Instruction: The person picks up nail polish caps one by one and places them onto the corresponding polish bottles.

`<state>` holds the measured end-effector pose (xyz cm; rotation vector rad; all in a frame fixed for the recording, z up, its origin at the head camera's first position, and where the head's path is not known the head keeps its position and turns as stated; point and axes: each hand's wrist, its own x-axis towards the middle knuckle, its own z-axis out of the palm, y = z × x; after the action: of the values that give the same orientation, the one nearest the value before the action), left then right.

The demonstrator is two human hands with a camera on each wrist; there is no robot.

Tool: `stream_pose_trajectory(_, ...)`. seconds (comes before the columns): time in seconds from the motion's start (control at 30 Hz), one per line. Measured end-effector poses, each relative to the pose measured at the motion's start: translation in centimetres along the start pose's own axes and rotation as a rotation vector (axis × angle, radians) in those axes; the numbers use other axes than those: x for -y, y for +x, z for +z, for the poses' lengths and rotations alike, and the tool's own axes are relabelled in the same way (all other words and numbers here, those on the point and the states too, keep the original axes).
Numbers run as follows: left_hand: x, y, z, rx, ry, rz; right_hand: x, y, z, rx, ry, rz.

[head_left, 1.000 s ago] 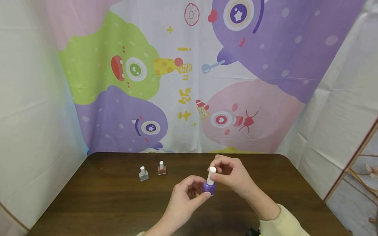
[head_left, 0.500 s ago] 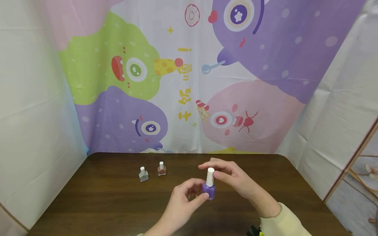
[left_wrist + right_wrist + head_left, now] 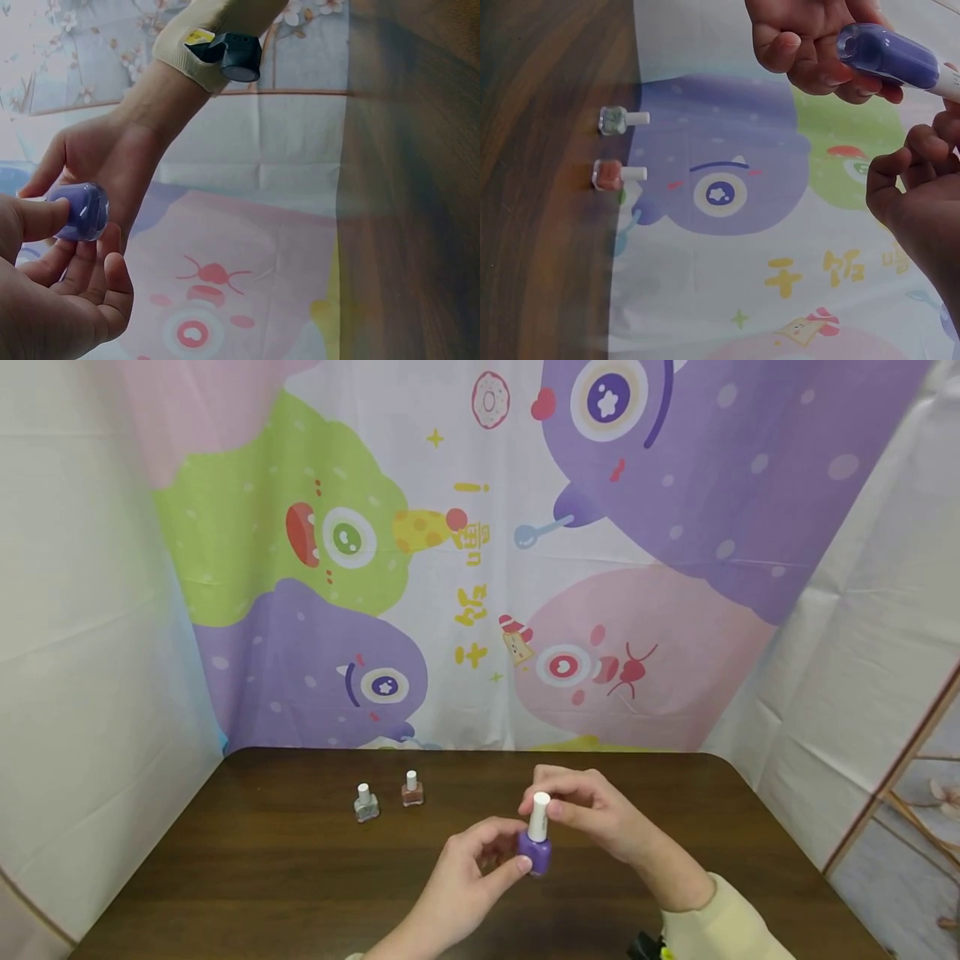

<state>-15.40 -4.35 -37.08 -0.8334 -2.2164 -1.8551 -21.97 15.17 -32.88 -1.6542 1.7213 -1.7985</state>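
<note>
A purple nail polish bottle (image 3: 536, 853) with a white cap (image 3: 539, 816) is held upright above the table. My left hand (image 3: 471, 878) pinches its glass body between thumb and fingers. At the cap, my right hand (image 3: 596, 814) has its thumb on the right side and fingertips curled behind to the left, pinching it. The left wrist view shows the bottle's purple base (image 3: 88, 211) beside the left thumb. In the right wrist view, the purple glass (image 3: 892, 56) lies against the left fingers, while part of the cap runs out of frame.
A grey-green nail polish bottle (image 3: 366, 807) and a reddish-brown nail polish bottle (image 3: 412, 792) stand at the back left of the dark wooden table (image 3: 300, 877). Behind the table hangs a cartoon-printed curtain (image 3: 465, 710).
The right fingers reached out past the cap half a second ago and are now curled back around it. The bottle has moved slightly down, still in the left hand.
</note>
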Motion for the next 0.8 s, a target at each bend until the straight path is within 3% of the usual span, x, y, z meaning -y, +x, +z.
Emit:
stream_pose_trajectory(0.33,-0.09,0.18,0.17,-0.014,0.02,-0.005,0.49,-0.1,0.24,-0.077,-0.084,0.043)
stream_pose_trajectory(0.53,-0.23,0.34,0.28,-0.048,0.019,-0.013,0.66,-0.1,0.41,-0.138,-0.166,0.029)
stream_pose_trajectory(0.8,-0.39,0.48,0.45,-0.089,0.018,-0.036,0.69,-0.29,0.44,-0.234,-0.239,0.074)
